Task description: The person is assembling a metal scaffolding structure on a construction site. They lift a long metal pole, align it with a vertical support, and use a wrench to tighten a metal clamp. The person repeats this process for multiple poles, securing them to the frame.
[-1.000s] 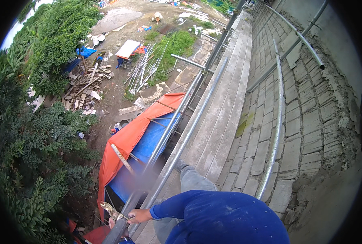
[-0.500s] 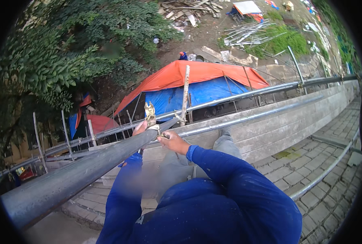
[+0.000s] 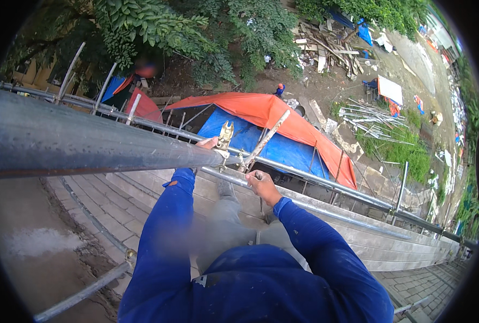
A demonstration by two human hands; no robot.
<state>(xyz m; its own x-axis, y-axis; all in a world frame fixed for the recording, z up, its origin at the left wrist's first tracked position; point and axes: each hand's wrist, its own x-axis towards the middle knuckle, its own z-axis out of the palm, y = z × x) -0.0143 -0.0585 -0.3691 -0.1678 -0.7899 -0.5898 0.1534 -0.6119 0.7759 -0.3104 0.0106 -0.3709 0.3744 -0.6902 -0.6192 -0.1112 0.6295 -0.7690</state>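
Step in hand looks like fitting brass-coloured coupler (image 3: 225, 138) at far, right end of dark pipe (image 3: 115, 151); coupler mouth gapes. Left hand (image 3: 207, 142) beneath pipe, fingers showing past far edge; grip mostly hidden, cannot tell. Right hand (image 3: 266, 188) right of coupler, apart, fingers curled; contents unclear. Next seems to call for steady pipe, right fingers at coupler.

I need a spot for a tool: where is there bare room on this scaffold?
The grey planks beyond the right sleeve look bare, between the lower pipe and the block wall. It is crowded around the brass-coloured clamp, where the thick dark pipe, pale post, left hand and right hand lie close together.
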